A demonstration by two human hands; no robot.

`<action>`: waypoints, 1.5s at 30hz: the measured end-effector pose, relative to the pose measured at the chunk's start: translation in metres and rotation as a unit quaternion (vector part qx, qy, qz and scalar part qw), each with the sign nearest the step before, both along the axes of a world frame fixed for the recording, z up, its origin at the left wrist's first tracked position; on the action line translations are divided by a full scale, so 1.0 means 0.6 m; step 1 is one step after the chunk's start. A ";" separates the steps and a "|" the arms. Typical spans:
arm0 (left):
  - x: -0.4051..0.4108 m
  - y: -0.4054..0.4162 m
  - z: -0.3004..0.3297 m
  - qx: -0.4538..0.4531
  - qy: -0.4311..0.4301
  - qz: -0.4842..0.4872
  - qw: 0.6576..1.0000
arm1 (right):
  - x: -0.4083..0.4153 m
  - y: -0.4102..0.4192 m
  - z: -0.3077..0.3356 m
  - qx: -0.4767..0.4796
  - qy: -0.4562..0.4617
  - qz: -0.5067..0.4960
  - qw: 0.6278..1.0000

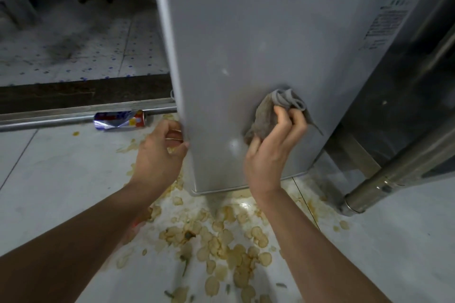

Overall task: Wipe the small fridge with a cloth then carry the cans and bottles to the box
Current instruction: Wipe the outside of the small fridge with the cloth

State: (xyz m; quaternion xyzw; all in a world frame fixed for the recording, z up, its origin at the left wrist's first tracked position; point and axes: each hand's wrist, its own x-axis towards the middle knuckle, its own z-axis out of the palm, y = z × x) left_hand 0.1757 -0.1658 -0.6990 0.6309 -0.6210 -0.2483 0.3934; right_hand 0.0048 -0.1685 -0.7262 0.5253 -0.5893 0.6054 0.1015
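Note:
The small grey fridge [246, 44] stands upright in front of me, its door closed. My right hand [270, 150] presses a crumpled grey-brown cloth [268, 113] against the lower part of the door. My left hand [160, 152] grips the door's lower left edge with curled fingers. A crushed blue, silver and red can [120, 120] lies on its side on the floor to the left of the fridge, against a metal door rail.
Brown sticky stains [221, 248] cover the white floor tiles below the fridge. A thick steel bar [394, 179] and a dark appliance stand close on the right. The metal threshold rail [49, 120] runs along the left, with patterned floor beyond.

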 end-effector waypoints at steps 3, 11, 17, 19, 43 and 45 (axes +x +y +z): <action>0.005 -0.002 -0.013 0.017 -0.003 0.002 1.000 | 0.005 -0.006 -0.017 -0.034 0.112 -0.019 0.993; 0.010 -0.013 -0.028 0.029 0.043 0.010 0.999 | -0.030 0.030 -0.101 0.118 0.422 0.112 0.892; 0.035 -0.015 -0.025 0.109 0.099 -0.091 0.985 | 0.010 -0.011 -0.019 -0.043 0.321 0.046 0.945; 0.042 -0.014 -0.023 0.124 0.127 -0.109 0.978 | 0.017 -0.007 -0.038 -0.026 0.361 0.052 0.931; 0.083 -0.020 -0.119 0.152 0.155 -0.055 0.975 | 0.083 0.002 -0.185 0.041 0.629 0.077 0.772; 0.083 -0.019 -0.125 0.149 0.140 -0.047 0.978 | 0.077 0.010 -0.202 0.073 0.673 0.095 0.730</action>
